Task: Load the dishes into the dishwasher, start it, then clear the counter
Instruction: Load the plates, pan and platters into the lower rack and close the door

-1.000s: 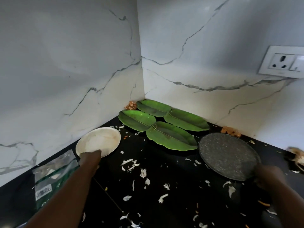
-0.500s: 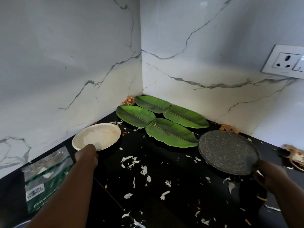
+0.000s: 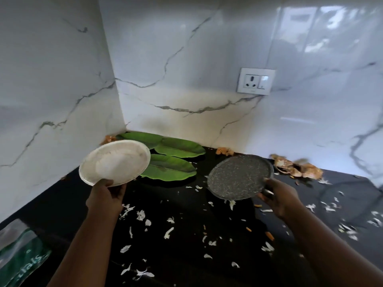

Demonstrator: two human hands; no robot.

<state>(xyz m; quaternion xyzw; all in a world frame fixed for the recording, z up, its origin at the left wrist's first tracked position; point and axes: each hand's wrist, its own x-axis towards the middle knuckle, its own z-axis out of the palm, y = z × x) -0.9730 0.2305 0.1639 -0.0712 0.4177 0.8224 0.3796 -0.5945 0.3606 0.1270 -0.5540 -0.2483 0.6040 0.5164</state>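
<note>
My left hand (image 3: 106, 196) grips the near rim of a white round plate (image 3: 115, 162) and holds it tilted above the black counter (image 3: 186, 235). My right hand (image 3: 278, 196) grips the near rim of a grey speckled round plate (image 3: 238, 176), also lifted off the counter. Behind them, in the corner, lie several green leaf-shaped plates (image 3: 172, 166), partly hidden by the white plate.
White peel scraps (image 3: 169, 232) and orange bits are scattered over the counter. Brown peels (image 3: 296, 167) are heaped at the right along the wall. A green and clear packet (image 3: 19, 257) lies at the lower left. A wall socket (image 3: 256, 80) sits on the marble backsplash.
Both plates were resting on the counter with my hands at their rims; now both are lifted off the counter. The camera has tilted up and to the right.
</note>
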